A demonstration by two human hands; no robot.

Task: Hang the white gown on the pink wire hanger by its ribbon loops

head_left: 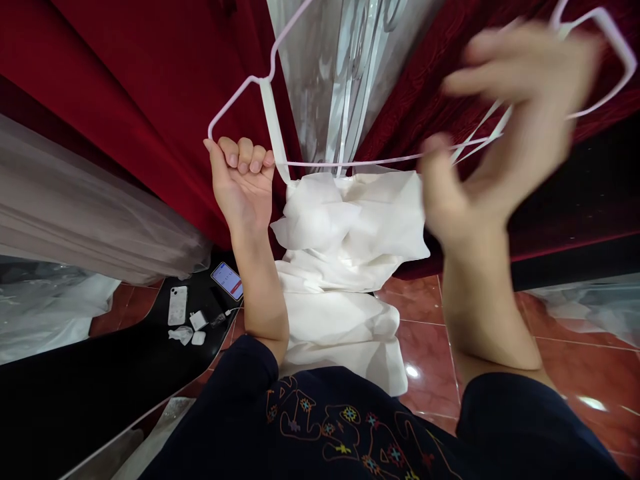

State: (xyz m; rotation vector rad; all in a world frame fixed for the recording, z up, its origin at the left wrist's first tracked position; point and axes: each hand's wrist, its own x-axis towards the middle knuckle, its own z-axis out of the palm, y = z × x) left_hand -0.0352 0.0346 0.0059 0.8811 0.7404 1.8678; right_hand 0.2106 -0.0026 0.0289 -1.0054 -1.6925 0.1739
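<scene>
A pale pink hanger (373, 162) spans the upper part of the view. My left hand (245, 167) is closed around its lower left corner, the fingers curled over the bar. From the hanger hangs a white dress (345, 253) with gathered, ruffled fabric at the top. One white strap (273, 123) is looped over the left shoulder notch. On the right side, thin white straps (475, 133) cross by the bar, partly hidden. Blurred by motion, my right hand (505, 133) is raised in front of the hanger's right part, thumb and fingers apart.
Dark red curtains (125, 87) hang behind, with shiny silvery fabric (320, 87) between them. On a black surface (125, 360) at left lie a lit phone (229, 280), a white phone or case (177, 305) and a white charger (199, 320). Reddish floor tiles (425, 360) show below.
</scene>
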